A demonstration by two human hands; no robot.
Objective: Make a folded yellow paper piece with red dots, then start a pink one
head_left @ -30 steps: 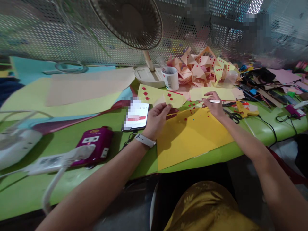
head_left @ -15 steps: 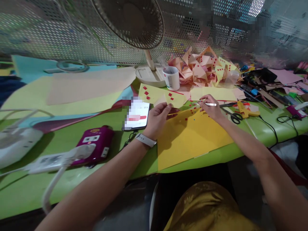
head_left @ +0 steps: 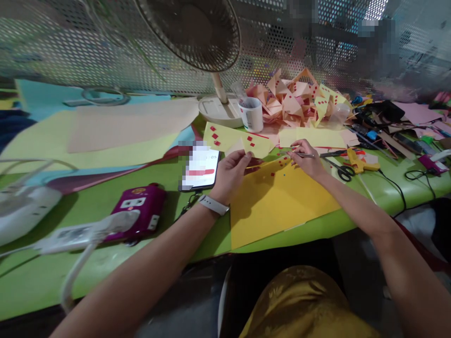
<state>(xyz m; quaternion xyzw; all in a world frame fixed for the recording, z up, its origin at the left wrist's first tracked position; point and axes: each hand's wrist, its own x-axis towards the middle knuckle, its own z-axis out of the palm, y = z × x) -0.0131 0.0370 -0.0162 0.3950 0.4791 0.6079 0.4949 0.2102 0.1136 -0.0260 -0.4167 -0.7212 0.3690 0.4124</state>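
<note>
While pinching a yellow paper piece (head_left: 254,146) with red squares, left hand (head_left: 229,173) fingers clamped on its edge. Right hand (head_left: 307,159) fingers closed on a thin stick (head_left: 303,154), just right. Phone (head_left: 199,170) beside left fingers; writing too blurred to read.

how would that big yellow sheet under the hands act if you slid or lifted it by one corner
The yellow sheet looks thin and flat, so it would probably droop if lifted by a corner. It likely slides easily on the smooth green table. The small red squares lying loose on it would probably scatter.
</note>
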